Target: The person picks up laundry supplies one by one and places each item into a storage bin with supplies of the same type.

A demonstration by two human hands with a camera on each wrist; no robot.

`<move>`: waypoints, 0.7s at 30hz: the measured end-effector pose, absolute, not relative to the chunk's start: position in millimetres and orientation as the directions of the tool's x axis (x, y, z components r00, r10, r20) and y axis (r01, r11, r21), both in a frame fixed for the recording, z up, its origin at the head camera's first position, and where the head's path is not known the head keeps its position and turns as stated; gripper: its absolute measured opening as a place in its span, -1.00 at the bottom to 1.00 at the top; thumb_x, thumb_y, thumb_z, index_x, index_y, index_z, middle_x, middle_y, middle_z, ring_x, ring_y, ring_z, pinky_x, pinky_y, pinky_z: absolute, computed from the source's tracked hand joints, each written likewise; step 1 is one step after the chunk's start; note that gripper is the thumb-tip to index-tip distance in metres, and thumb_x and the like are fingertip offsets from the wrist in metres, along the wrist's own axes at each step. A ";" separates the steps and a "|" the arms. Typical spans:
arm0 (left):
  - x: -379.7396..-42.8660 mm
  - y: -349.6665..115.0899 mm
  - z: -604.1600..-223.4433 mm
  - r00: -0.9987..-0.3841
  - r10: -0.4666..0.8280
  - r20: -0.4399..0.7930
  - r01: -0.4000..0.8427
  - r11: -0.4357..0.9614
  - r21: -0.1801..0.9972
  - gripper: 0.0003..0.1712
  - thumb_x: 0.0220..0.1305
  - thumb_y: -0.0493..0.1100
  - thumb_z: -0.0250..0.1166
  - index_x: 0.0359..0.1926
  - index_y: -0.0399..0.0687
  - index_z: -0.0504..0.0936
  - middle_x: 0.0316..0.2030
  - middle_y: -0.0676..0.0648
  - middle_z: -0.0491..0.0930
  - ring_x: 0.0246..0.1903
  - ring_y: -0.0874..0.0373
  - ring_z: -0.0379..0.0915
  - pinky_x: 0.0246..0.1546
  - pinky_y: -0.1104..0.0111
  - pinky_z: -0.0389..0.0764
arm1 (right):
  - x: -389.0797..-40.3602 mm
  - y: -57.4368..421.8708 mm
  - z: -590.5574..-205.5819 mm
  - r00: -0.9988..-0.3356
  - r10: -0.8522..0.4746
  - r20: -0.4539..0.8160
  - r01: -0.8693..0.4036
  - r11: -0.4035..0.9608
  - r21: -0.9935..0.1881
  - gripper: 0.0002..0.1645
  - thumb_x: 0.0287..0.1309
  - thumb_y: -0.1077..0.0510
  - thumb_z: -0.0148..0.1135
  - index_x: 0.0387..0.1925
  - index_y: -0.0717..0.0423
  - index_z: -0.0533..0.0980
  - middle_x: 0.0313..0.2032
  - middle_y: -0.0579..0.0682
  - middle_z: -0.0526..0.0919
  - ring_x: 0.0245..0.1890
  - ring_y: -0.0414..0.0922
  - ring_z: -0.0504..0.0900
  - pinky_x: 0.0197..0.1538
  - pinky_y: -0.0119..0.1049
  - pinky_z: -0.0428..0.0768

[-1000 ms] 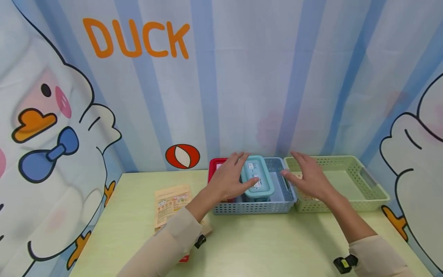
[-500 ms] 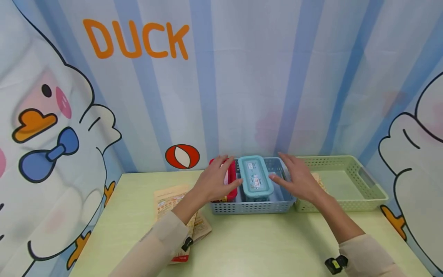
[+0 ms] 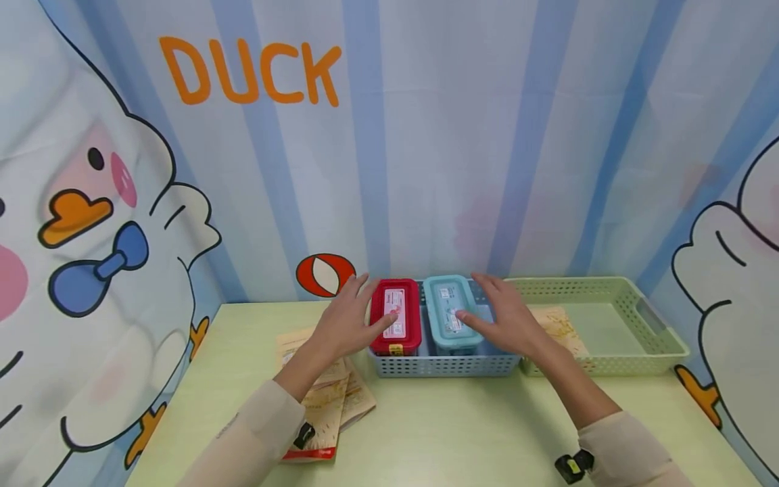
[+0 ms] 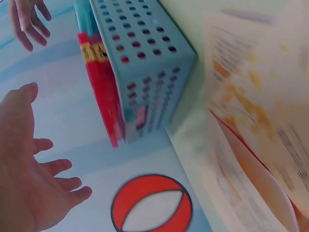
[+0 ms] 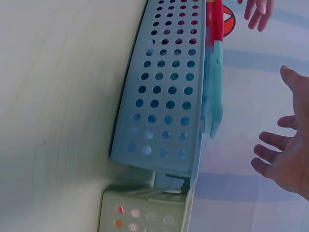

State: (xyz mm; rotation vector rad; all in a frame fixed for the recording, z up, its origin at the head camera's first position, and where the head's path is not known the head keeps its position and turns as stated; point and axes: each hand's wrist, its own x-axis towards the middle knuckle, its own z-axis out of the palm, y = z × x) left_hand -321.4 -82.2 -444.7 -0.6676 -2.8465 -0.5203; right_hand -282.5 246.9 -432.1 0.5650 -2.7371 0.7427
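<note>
My left hand is held up at the left end of the blue basket, fingers spread and holding nothing. Inside that basket sit a red-lidded food container and, to its right, a teal-lidded one; a gap parts them. Over the basket's right end hovers my right hand, its thumb in front of the teal lid. Both wrist views show the left hand and right hand apart from the basket and containers, with fingers loosely spread.
A green basket adjoins the blue one on the right, with a printed paper-look packet in its left part. Several similar packets lie overlapping on the pale table at left, partly under my left forearm. A printed curtain hangs behind.
Both hands have drifted left above the baskets. The red-lidded container and the packet in the green basket are now more exposed. The containers stay in the blue basket.
</note>
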 end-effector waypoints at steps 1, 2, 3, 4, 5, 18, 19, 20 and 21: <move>-321.5 -88.0 -445.7 -0.885 0.393 0.249 0.456 0.839 0.298 0.01 0.40 0.38 0.24 0.66 0.00 0.19 0.63 -0.19 0.13 0.60 -0.20 -0.01 0.36 -0.20 0.44 | -282.0 245.0 -432.4 -0.894 -0.302 0.331 -0.429 0.792 -0.435 0.00 0.42 -0.22 0.29 0.61 0.23 0.18 0.50 0.37 0.29 0.48 0.38 0.26 0.40 0.44 0.30; -321.1 -93.5 -446.0 -0.887 0.386 0.255 0.453 0.838 0.306 0.00 0.42 0.37 0.24 0.66 0.00 0.20 0.62 -0.19 0.13 0.60 -0.20 0.00 0.36 -0.20 0.44 | -281.9 243.1 -432.8 -0.894 -0.305 0.328 -0.430 0.789 -0.439 0.00 0.42 -0.23 0.29 0.62 0.23 0.18 0.50 0.36 0.29 0.49 0.38 0.26 0.41 0.44 0.29; -320.7 -98.9 -446.1 -0.887 0.379 0.262 0.450 0.837 0.313 -0.02 0.43 0.37 0.23 0.66 -0.01 0.21 0.62 -0.19 0.14 0.60 -0.20 0.01 0.34 -0.19 0.46 | -281.8 241.2 -433.0 -0.895 -0.305 0.324 -0.429 0.787 -0.444 0.01 0.42 -0.23 0.29 0.62 0.22 0.17 0.51 0.36 0.29 0.49 0.37 0.25 0.40 0.44 0.30; -320.1 -104.0 -445.6 -0.889 0.370 0.271 0.446 0.836 0.319 -0.03 0.44 0.36 0.23 0.66 0.00 0.22 0.62 -0.19 0.15 0.59 -0.20 0.03 0.33 -0.19 0.48 | -282.0 239.4 -433.2 -0.896 -0.306 0.320 -0.428 0.784 -0.449 0.02 0.42 -0.24 0.29 0.63 0.21 0.16 0.51 0.34 0.29 0.50 0.36 0.25 0.40 0.44 0.30; -319.4 -109.0 -445.0 -0.889 0.361 0.283 0.444 0.833 0.332 -0.05 0.45 0.35 0.23 0.65 0.00 0.23 0.61 -0.19 0.17 0.59 -0.20 0.04 0.31 -0.20 0.49 | -282.4 237.5 -433.1 -0.897 -0.308 0.317 -0.429 0.781 -0.453 0.03 0.42 -0.25 0.30 0.63 0.20 0.15 0.51 0.33 0.29 0.50 0.34 0.25 0.41 0.43 0.31; -313.6 -164.5 -447.1 -0.958 0.204 0.203 0.269 0.886 0.379 -0.11 0.54 0.22 0.20 0.62 -0.20 0.22 0.52 -0.35 0.25 0.44 -0.32 0.28 0.22 -0.27 0.53 | -284.0 191.4 -424.1 -0.901 -0.328 0.283 -0.432 0.737 -0.520 0.00 0.41 -0.22 0.32 0.64 0.13 0.16 0.54 0.28 0.27 0.52 0.29 0.25 0.39 0.40 0.37; -313.3 -167.9 -448.4 -0.964 0.192 0.181 0.250 0.887 0.388 -0.10 0.55 0.21 0.20 0.62 -0.23 0.20 0.52 -0.38 0.22 0.44 -0.35 0.26 0.22 -0.28 0.52 | -284.7 187.1 -423.6 -0.899 -0.334 0.283 -0.437 0.732 -0.523 0.00 0.41 -0.20 0.32 0.64 0.13 0.17 0.54 0.27 0.27 0.52 0.29 0.26 0.38 0.40 0.38; -312.8 -170.8 -449.5 -0.970 0.181 0.160 0.231 0.887 0.401 -0.10 0.55 0.19 0.20 0.62 -0.26 0.18 0.52 -0.41 0.19 0.44 -0.38 0.24 0.22 -0.30 0.51 | -285.2 182.7 -422.6 -0.896 -0.340 0.284 -0.442 0.726 -0.526 -0.01 0.41 -0.19 0.33 0.64 0.13 0.17 0.54 0.26 0.28 0.51 0.28 0.27 0.37 0.39 0.40; -312.6 -173.8 -451.1 -0.976 0.171 0.137 0.213 0.888 0.409 -0.09 0.56 0.19 0.20 0.62 -0.29 0.16 0.52 -0.44 0.16 0.44 -0.41 0.22 0.22 -0.31 0.50 | -285.9 178.3 -421.8 -0.896 -0.344 0.281 -0.444 0.723 -0.529 -0.01 0.40 -0.18 0.33 0.64 0.12 0.17 0.54 0.25 0.28 0.51 0.27 0.28 0.36 0.38 0.41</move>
